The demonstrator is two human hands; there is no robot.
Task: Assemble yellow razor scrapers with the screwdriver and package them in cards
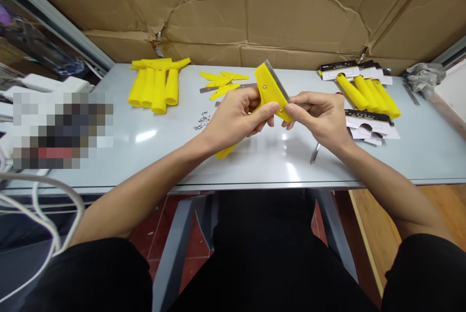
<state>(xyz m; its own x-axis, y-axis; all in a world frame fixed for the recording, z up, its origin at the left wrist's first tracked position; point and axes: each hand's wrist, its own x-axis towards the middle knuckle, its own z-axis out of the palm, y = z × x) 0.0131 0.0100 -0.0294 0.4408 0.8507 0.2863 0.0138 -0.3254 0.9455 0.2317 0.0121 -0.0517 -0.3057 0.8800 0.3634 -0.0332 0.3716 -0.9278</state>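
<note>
A yellow scraper (269, 90) with a metal blade along its upper right edge is held up above the table. My left hand (242, 113) is closed round it, thumb flat on the head near a screw; the handle end (225, 151) shows below that hand. With thumb and fingers, my right hand (320, 113) pinches the lower right corner of the head, at the blade's end. Below the right hand a thin metal shaft (315, 153) sticks out; its other end is hidden. Small loose screws (202, 121) lie left of my left hand.
Several yellow handles (158, 84) stand at the back left. Flat yellow plates (225, 84) lie behind my left hand. Scrapers with black-and-white cards (367, 89) and more cards (373, 126) lie right, a grey cloth (424, 80) beyond. White cables (47, 205) hang at left.
</note>
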